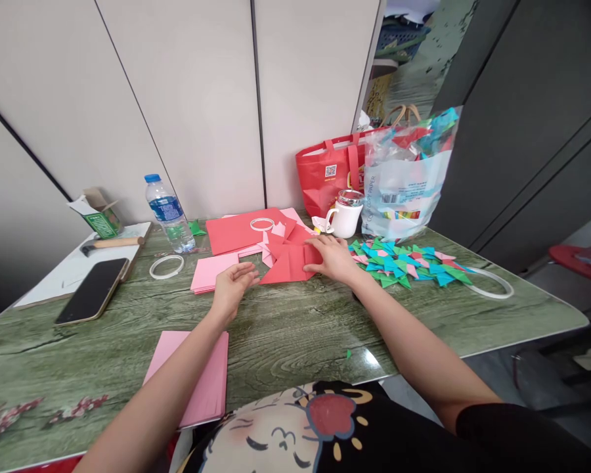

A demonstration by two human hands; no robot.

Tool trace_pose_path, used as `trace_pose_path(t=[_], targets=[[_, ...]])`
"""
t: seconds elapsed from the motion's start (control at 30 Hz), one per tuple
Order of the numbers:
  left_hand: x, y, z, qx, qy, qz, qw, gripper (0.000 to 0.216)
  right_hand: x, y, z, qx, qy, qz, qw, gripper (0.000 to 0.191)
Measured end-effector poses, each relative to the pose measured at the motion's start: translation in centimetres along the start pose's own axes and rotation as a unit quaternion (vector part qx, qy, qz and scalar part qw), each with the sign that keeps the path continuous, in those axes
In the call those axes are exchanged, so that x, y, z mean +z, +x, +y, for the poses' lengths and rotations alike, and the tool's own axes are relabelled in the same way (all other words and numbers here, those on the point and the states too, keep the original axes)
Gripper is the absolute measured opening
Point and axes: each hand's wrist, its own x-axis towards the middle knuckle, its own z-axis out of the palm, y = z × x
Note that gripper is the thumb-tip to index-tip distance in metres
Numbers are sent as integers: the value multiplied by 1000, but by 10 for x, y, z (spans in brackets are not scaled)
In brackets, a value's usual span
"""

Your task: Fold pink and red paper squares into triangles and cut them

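My right hand [331,257] rests on a folded red paper sheet [288,264] in the middle of the green table [285,335], its fingers closed on the sheet's right edge. My left hand [232,289] hovers just left of that sheet, fingers curled loosely with nothing in them, beside a stack of pink paper [211,270]. More red paper [241,231] lies behind, with a ring of tape [262,224] on it.
A pile of small folded green, blue and pink pieces [408,264] lies right of my hand. Behind stand a white mug [345,214], a clear plastic bag [406,177], a red bag [328,172]. Left: water bottle [167,213], tape ring [166,267], phone [93,290], hammer [111,244]. Pink sheets [197,374] lie near me.
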Motion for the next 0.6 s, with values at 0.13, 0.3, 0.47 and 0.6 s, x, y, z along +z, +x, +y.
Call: trace_pose_path(t=[0.13,0.3,0.47,0.6], targets=[[3,-3,0,5,40,-36,999,31,4,-2,-6,16,-46,-55,997,72],[6,-7,-3,30,140,-88,986,26,4,0,-7,30,-22,-44,998,65],[6,-15,-5,211,379,-162,886,26,3,6,3,59,143,21,988,30],[6,-25,-5,397,507,-254,721,32,12,12,6,61,273,80,957,36]])
